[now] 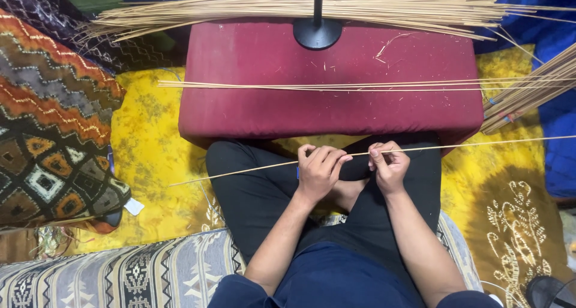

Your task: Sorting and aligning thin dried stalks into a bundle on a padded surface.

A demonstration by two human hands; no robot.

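I hold one long thin pale stick [480, 144] level across my lap. My left hand [318, 170] grips it near its middle, fingers curled over it. My right hand [390, 164] pinches the same stick just to the right, thumb and fingers closed on it. The stick runs from lower left over the yellow cloth to the far right edge. A small blue thing shows at my left hand's edge; I cannot tell what it is. A few more thin sticks [288, 85] lie across the dark red cushion [252, 104] in front of my knees.
A big bundle of the same sticks [312, 5] lies across the cushion's far edge, beside a black round stand base [317, 33]. Another tied bundle [528, 92] pokes in from the right. A patterned pillow [48, 140] sits at left, on yellow patterned cloth [150, 158].
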